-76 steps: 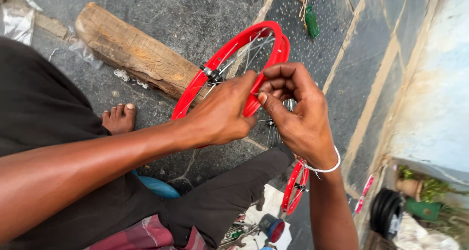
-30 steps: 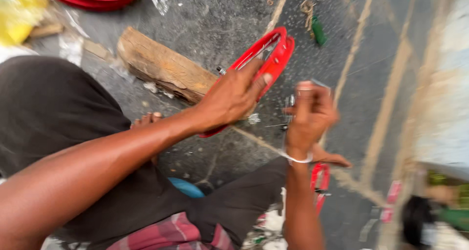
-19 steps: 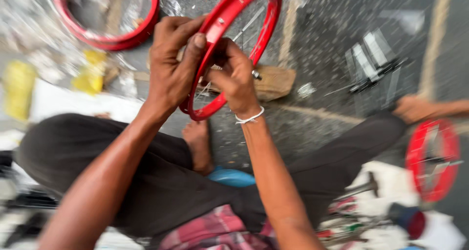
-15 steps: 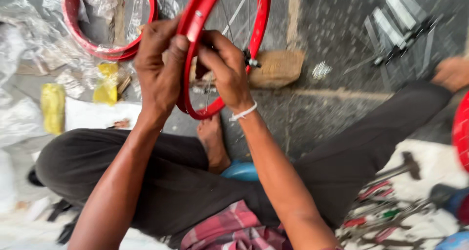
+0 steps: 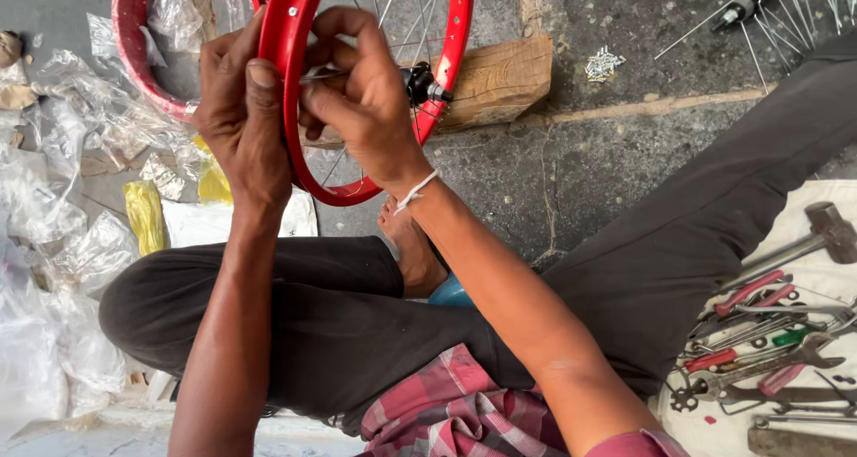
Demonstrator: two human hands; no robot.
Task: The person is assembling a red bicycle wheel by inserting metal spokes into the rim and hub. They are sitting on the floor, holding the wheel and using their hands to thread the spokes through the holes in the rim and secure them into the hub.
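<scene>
Far left: clear plastic wrappings [image 5: 54,243] and a second red rim [image 5: 134,55] are lying on the ground. The left hand [image 5: 241,109] is clamped on the red wheel rim [image 5: 295,82], held upright over the wooden block [image 5: 500,78]. The right hand [image 5: 366,100] is pinching a spoke [image 5: 317,76] at the rim's inner face. Judged step: spoke being seated; fine alignment with the rim hole is called for next. Right: hand tools [image 5: 768,350] are lying on a white cloth.

This is a floor-level bicycle repair workshop, with the work done seated on rough grey pavement. Around a wooden block [image 5: 495,82] lie the signs: a red spoked wheel [image 5: 375,82] just before it, loose spokes [image 5: 759,20] beyond, a second red rim [image 5: 143,55] among crumpled plastic wrappers [image 5: 54,198], and a hammer [image 5: 803,243] with pliers and wrenches [image 5: 759,341] on a cloth well apart.
</scene>
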